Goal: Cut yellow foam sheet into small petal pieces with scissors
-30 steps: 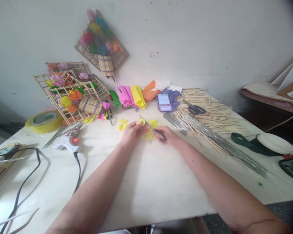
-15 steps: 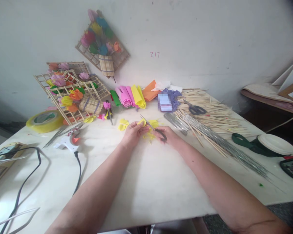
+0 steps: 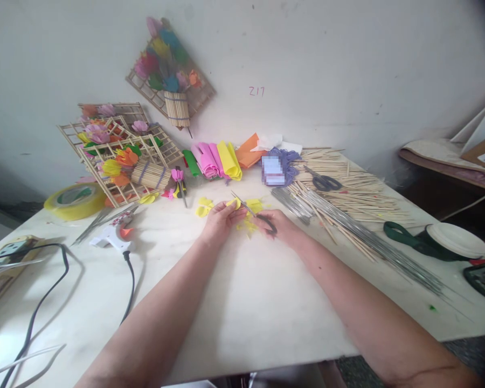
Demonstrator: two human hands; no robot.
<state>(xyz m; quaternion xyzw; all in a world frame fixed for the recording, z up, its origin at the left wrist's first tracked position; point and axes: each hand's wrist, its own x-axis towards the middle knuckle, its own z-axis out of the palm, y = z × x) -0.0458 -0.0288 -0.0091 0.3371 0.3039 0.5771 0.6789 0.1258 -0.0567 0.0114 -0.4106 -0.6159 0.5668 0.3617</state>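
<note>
Between the fingers of my left hand is a small piece of yellow crepe paper, pinched at its edge. My right hand grips dark-handled scissors by the finger loops. Their blades point up and left, right beside the yellow piece; whether they touch it I cannot tell. Cut yellow petals lie on the table just left of my left hand. More yellow scraps are scattered beneath and between both hands.
A white glue gun with a cord lies at left, near a tape roll. Stick lattices with paper flowers lean at back left. Rolled crepe paper, purple yarn, wooden sticks, wires and second scissors lie behind and right.
The yellow piece in my left fingers looks slightly turned or lowered against the scissor blades. Both hands stay almost in the same place.
</note>
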